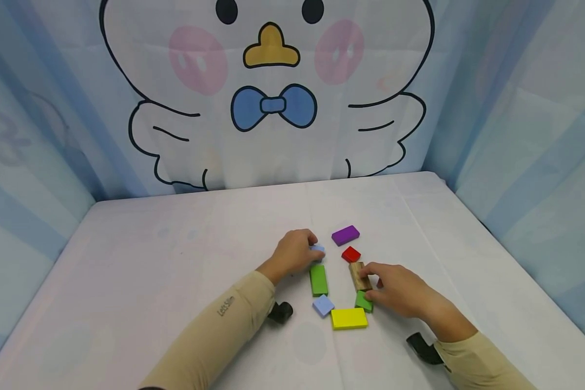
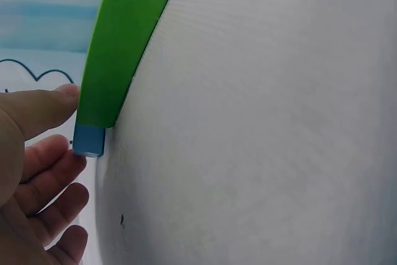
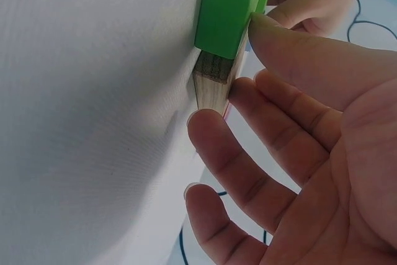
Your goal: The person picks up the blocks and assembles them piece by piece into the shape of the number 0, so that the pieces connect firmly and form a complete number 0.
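My left hand (image 1: 294, 250) pinches a light blue block (image 1: 318, 248) between thumb and fingers, at the far end of a long green block (image 1: 319, 280). In the left wrist view that light blue block (image 2: 90, 140) shows just past the green one, partly hidden. Across from it, my right hand (image 1: 397, 287) has its fingertips on the side of a wood-grain block (image 1: 358, 277). Its thumb touches a small green block (image 1: 364, 302), which abuts the wooden one. In the right wrist view the fingers are relaxed and spread beside these blocks.
A second light blue block (image 1: 323, 306) lies turned at a corner of a yellow block (image 1: 349, 319) on the near side. Beyond the wooden block are a red block (image 1: 351, 254) and a purple block (image 1: 345, 235). A white cloth covers the table (image 1: 151, 271); printed curtains (image 1: 273, 151) surround it.
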A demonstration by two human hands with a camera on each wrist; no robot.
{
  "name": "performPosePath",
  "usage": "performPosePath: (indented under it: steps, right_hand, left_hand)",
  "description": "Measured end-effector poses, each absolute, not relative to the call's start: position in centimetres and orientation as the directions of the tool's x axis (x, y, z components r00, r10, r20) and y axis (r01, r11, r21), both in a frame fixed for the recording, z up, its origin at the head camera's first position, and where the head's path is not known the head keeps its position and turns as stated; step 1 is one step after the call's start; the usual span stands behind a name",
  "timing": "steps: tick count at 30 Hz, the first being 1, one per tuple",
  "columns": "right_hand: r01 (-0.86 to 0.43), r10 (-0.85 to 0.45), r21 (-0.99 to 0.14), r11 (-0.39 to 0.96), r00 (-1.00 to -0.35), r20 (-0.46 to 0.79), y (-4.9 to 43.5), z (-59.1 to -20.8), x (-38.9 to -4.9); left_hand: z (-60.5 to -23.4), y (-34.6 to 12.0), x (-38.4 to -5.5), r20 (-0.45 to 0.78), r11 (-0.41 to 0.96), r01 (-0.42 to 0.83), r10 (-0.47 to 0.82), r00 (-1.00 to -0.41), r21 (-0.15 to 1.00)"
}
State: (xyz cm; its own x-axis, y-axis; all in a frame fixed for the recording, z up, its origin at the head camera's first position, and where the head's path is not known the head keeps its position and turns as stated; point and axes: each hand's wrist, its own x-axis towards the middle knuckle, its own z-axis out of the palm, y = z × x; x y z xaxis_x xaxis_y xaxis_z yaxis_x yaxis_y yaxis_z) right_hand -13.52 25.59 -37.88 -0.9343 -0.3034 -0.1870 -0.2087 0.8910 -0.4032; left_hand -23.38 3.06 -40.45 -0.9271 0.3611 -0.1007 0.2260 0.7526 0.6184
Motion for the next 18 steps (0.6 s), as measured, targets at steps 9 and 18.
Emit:
performPosePath:
  steps: [9,18]
  right_hand:
    - [-0.211,-0.305,-0.405,0.89,-0.934,-0.184,25.55,-37.91,-13.48]
    - [-0.209,-0.298,-0.394,0.895,-0.937,-0.18,25.52,-37.91,-13.4]
  left_hand:
    - [-40.41,3.03,-23.36,-0.103,0.738,0.239,0.385,-0.917,0.631]
    - [-40.49,2.72,-23.41,-0.1,0.741,0.262,0.405,-0.909,0.618]
